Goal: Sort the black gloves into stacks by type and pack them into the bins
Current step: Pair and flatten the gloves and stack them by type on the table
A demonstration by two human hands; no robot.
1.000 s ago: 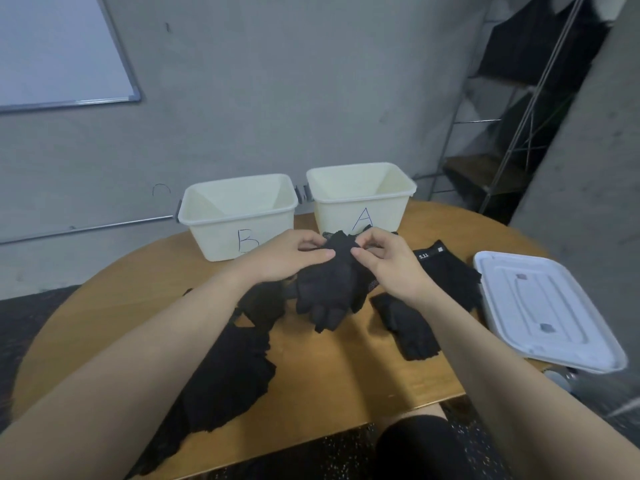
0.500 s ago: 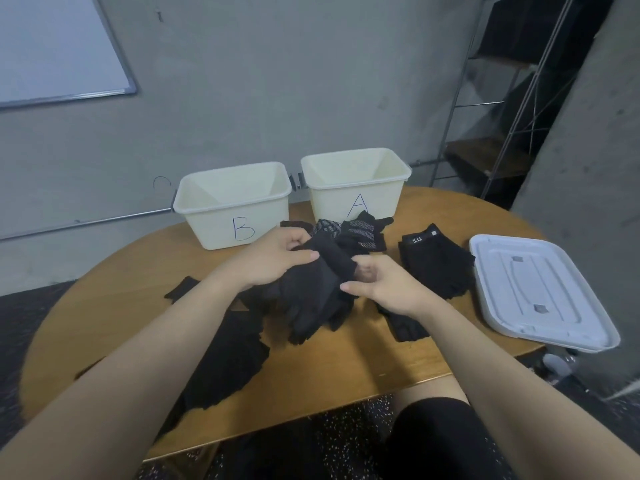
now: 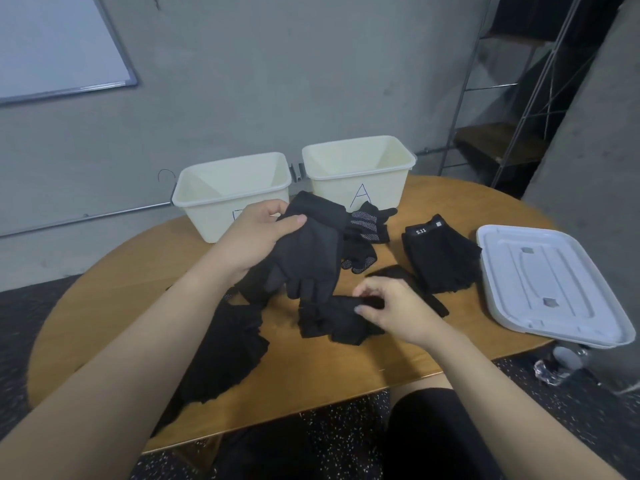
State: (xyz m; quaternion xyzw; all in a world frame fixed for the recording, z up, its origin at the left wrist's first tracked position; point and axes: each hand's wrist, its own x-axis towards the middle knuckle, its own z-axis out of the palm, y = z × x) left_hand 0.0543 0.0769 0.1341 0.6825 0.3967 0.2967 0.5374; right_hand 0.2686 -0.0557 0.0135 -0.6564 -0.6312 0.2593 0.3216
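Sorting's still midway I'd say, left hand (image 3: 258, 237) gripping a full-finger glove (image 3: 308, 258) above the table (image 3: 121, 271), right hand (image 3: 388, 311) pinching another glove (image 3: 332, 320) lying there, both bins (image 3: 356, 168) empty, so matching types comes next.

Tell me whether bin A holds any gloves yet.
Empty as far as visible: bin A shows bare cream walls inside; its floor is hidden.

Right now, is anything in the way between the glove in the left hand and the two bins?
Nothing visible blocks it. The left hand holds the full-finger glove up just in front of bin B and bin A. Both bins look open and empty; the dotted-grip gloves lie low on the table.
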